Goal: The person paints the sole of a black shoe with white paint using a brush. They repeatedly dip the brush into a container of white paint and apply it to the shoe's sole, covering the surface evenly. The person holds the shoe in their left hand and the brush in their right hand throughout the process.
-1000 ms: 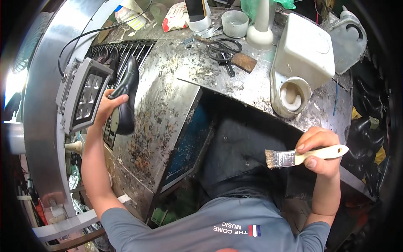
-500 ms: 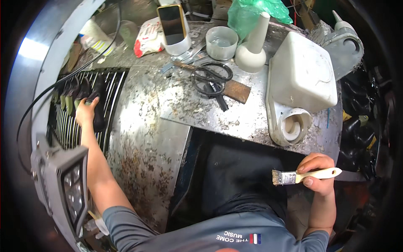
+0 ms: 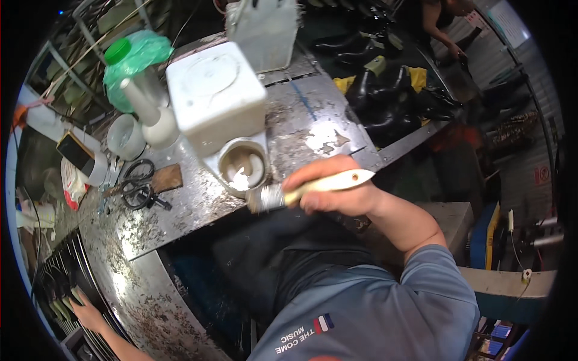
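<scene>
My right hand (image 3: 337, 189) grips a flat paintbrush (image 3: 301, 194) by its pale handle, bristles pointing left, just below the round opening of a white glue container (image 3: 220, 99) on the worn metal workbench (image 3: 180, 210). The opening (image 3: 242, 168) holds pale paste. Far to the lower left, my left hand (image 3: 87, 311) rests on dark pieces lined up on a black slatted rack (image 3: 54, 277); whether it grips one is not clear.
Black scissors (image 3: 139, 188) and a brown wooden block (image 3: 165, 178) lie left of the container. Behind stand a white cup (image 3: 126, 137), a white bottle (image 3: 147, 111), a green bag (image 3: 135, 60) and a phone (image 3: 77, 153). Black shoes (image 3: 385, 90) lie at the back right, another person (image 3: 442, 21) beyond them.
My view has swung to the right. My right hand has brought the brush up to the container's opening. My left hand has stayed on the rack, now at the lower left edge.
</scene>
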{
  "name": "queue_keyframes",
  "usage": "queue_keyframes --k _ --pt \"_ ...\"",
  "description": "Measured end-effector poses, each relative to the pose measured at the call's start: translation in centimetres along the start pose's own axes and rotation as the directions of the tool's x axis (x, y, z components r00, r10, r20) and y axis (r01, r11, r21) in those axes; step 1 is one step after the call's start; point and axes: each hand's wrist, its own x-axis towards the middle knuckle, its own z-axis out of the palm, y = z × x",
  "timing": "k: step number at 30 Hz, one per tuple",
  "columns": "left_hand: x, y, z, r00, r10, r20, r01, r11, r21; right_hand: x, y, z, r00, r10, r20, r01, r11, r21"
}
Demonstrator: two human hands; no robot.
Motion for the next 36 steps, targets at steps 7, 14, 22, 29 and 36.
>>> queue_keyframes --k 7,14,22,29,36 --pt "-11.2 3.5 -6.1 0.972 0.2 -0.122 -0.223 0.949 -0.224 -2.8 1.8 -14.9 0.72 -0.688 -0.089 0.048 0.177 -0.983" --pt "-19.7 10.8 -13.7 0.903 0.394 -0.173 -0.425 0.757 -0.497 -1.6 6.6 -25.3 0.78 -0.625 -0.035 -0.151 -0.134 -0.979" --pt "-24.9 17.7 -21.7 0.817 0.55 -0.172 -0.532 0.605 -0.592 -4.4 -1.1 -24.7 0.577 -0.777 -0.252 -0.029 0.288 -0.957" --pt "-28.1 27.6 -28.7 0.599 0.794 -0.101 -0.236 0.055 -0.97 -5.9 -8.2 -13.2 0.588 -0.753 -0.295 0.646 0.657 -0.388" --pt "-29.5 33.3 -29.5 -0.05 0.99 -0.129 0.751 -0.048 -0.659 -1.3 -3.5 0.0 0.851 -0.467 0.24 0.345 0.842 0.414"
